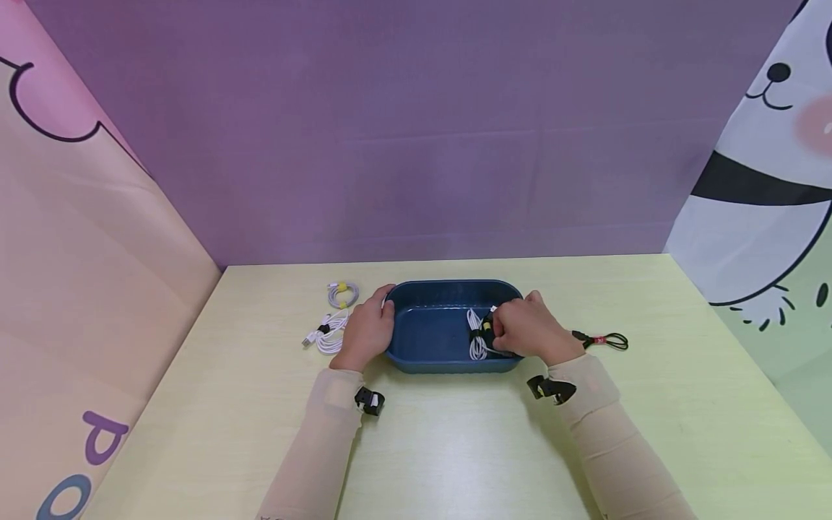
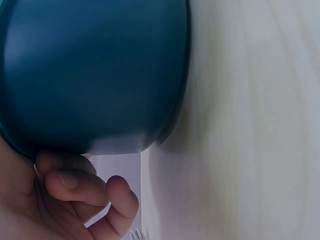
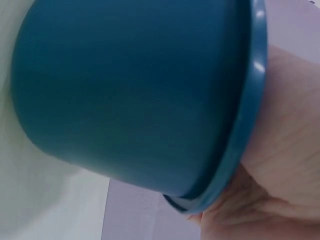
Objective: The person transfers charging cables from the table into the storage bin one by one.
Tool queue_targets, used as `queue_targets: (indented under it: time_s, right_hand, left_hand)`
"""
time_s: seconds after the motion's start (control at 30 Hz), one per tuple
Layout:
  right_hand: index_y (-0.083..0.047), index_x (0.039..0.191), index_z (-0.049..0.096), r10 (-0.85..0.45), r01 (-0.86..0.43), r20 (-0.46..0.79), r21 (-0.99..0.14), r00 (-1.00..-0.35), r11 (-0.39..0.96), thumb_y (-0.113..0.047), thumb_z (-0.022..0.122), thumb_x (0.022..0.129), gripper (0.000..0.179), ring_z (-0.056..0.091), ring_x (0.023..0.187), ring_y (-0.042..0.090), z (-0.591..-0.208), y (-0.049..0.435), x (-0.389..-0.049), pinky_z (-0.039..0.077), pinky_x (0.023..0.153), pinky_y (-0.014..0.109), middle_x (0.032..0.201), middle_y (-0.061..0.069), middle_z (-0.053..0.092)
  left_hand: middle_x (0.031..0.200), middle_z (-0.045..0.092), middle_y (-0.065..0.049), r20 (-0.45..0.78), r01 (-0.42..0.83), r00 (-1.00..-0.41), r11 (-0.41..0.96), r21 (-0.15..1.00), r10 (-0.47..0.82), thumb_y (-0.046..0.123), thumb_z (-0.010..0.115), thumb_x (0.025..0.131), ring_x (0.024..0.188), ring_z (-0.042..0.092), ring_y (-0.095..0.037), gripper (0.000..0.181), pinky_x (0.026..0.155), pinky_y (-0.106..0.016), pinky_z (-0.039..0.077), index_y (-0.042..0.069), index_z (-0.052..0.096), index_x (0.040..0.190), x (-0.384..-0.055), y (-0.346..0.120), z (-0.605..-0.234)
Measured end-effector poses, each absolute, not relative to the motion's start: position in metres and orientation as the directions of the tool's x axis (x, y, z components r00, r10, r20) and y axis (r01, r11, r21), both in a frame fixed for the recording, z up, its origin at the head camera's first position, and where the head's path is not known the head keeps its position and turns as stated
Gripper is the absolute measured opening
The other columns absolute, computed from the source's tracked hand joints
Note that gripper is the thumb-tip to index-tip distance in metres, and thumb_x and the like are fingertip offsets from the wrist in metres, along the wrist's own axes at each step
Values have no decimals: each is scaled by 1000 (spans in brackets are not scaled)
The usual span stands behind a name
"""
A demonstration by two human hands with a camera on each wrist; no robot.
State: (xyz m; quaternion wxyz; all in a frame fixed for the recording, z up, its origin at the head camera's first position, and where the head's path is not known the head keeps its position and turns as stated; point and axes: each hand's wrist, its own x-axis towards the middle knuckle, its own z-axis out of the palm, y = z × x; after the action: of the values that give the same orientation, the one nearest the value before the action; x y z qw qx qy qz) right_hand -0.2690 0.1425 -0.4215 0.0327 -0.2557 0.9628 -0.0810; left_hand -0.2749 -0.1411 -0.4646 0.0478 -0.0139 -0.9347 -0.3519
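A dark blue rectangular tub [image 1: 429, 365] stands on the table. At its left end, my left hand [image 1: 369, 325] holds the rim, with curled fingers [image 2: 82, 187] against the outer wall in the left wrist view. My right hand [image 1: 529, 326] reaches over the right rim into the tub. Its curled fingers are at a black cable [image 1: 487, 326] with a yellow mark and seem to pinch it; the fingertips are partly hidden. Beside this lies a bundled white cable [image 1: 477, 339] with a black tie. In the right wrist view, the tub's wall hides the fingers.
Left of the tub lie a grey-white coiled cable [image 1: 343, 295] with yellow ties and a white cable [image 1: 327, 334] with a black tie. A black cable with a red tie [image 1: 607, 341] lies to the right. Behind the table [image 1: 448, 448] rises a purple backdrop [image 1: 416, 144].
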Motion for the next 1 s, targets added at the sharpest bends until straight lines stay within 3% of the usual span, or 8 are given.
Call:
queue_targets:
  time_s: [0.33,0.57,0.8,1.0]
  right_hand:
    - [-20,60,62,-489,-479,-32,-154,-871,864,-16,78,83,28,53,64,11,-423,142,-269,29,82,45,59,-9,56]
    - [-20,62,64,-483,-474,-41,-128,-875,871,-19,78,83,26,55,67,13,-424,142,-270,29,82,45,60,-8,59]
    - [-20,61,65,-472,-464,-63,-112,-879,879,-19,79,83,26,56,68,14,-424,141,-269,28,83,46,59,-9,59]
    - [-22,58,63,-476,-469,-80,-94,-876,878,-16,78,84,31,52,66,14,-423,140,-268,25,83,46,54,-8,55]
  left_hand:
    - [132,68,-17,98,55,-995,749,660,-13,24,41,109,97,66,-31,44,85,-47,53,16,48,152,-274,-141,-464]
    - [123,71,-18,109,67,-994,749,659,-7,23,41,109,89,64,-30,44,77,-43,50,14,49,152,-275,-141,-465]
    - [127,70,-18,106,67,-994,747,662,-5,24,40,109,92,65,-30,44,80,-45,51,15,49,151,-274,-141,-464]
    - [120,71,-18,102,61,-995,748,661,-9,24,40,109,85,64,-30,44,75,-42,49,16,49,151,-274,-141,-463]
